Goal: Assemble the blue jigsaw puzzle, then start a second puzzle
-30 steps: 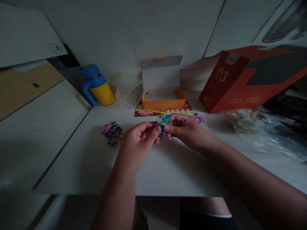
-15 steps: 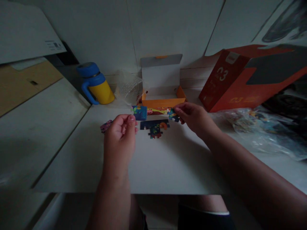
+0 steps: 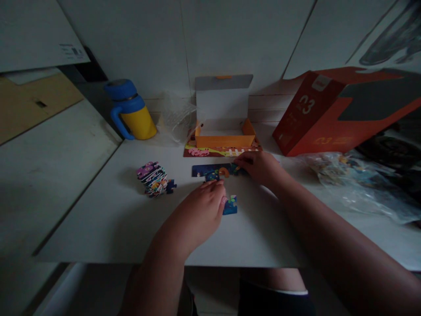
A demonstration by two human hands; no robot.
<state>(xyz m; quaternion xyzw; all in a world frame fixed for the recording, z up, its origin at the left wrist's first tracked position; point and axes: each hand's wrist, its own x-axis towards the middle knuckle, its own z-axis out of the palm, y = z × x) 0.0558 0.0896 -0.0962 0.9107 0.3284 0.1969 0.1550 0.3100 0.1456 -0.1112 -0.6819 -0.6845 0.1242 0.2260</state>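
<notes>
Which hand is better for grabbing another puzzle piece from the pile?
Probably the left hand: it's much nearer the pile. The right hand is farther away, over at the right end of the puzzle strip.

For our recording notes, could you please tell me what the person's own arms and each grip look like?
The left grip and right grip are bare, ungloved human hands. The left forearm and right forearm are slender-wristed and uncovered: no sleeves, watches or cables show.

Wall [image 3: 138,39]: pale, with thin dark seams
Table [image 3: 253,237]: white top, straight front edge
Light: dim and grey, darker beneath
</notes>
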